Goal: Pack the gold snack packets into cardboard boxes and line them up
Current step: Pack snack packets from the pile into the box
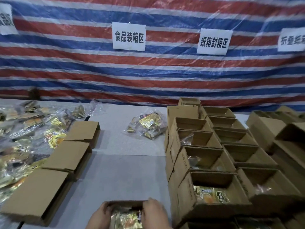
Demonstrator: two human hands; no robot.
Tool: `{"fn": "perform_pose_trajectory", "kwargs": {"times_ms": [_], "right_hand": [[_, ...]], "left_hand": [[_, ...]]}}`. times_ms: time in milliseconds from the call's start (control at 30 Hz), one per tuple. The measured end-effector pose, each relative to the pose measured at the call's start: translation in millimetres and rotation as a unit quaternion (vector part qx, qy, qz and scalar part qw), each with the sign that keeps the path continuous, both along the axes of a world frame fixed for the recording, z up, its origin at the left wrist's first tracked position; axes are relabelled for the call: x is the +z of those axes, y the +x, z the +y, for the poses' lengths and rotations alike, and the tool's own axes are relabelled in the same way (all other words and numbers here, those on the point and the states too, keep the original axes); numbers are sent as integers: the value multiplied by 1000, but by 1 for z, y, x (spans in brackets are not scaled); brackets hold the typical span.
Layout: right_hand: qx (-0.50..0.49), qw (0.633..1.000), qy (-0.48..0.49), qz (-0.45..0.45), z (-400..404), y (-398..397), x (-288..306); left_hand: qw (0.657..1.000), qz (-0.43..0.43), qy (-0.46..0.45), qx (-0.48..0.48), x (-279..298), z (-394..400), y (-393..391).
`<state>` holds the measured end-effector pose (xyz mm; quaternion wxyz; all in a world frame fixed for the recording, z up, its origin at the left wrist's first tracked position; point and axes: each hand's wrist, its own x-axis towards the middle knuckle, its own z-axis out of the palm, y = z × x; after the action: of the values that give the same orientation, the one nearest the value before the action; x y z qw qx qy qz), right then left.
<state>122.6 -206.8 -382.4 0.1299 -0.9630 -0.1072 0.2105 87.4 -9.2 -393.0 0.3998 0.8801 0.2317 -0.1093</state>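
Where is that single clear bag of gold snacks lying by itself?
In the head view, the clear bag lies on the grey table at mid-depth, centre-right, just left of the rows of open cardboard boxes and below the middle white sign.

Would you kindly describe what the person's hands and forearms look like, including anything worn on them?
Both the left hand and the right hand are bare: no gloves, rings or watch show. No sleeve is visible on the short stretch of wrist and forearm in view; the frame's bottom edge cuts off the rest.
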Motion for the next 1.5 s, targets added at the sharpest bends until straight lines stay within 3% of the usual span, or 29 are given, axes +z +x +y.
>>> {"fn": "perform_pose_trajectory", "kwargs": {"times_ms": [67, 133, 267, 400, 567, 700, 900, 1133, 1333, 1500], "right_hand": [[-19, 996, -4, -89, -13, -2, 5], [-86, 990, 10, -108, -20, -7, 8], [-122, 990, 66, -2, -25, -11, 9], [-114, 989, 85, -39, -20, -23, 24], [-136, 981, 87, -107, -31, -44, 92], [-178, 968, 97, -149, -59, -66, 150], [-252, 953, 20, -168, -101, -114, 186], [-365, 909, -82, -184, -170, -156, 202], [-431, 869, -123, -210, -237, -148, 200], [-436, 869, -117, -204, -295, -124, 195]], "left_hand": [[999, 22, 16, -16, 7, -2, -5], [1000, 31, 1, -5, 20, -4, -12], [998, 38, -46, 29, 49, -3, -29], [997, 37, -73, 11, 80, 4, -38], [996, -10, -71, -62, 128, 0, -47], [982, -17, -140, -125, 167, -13, -55], [958, 35, -214, -189, 192, -52, -68], [919, 115, -275, -259, 189, -136, -75], [908, 162, -307, -235, 188, -216, -68], [901, 171, -308, -252, 186, -284, -53]]}}
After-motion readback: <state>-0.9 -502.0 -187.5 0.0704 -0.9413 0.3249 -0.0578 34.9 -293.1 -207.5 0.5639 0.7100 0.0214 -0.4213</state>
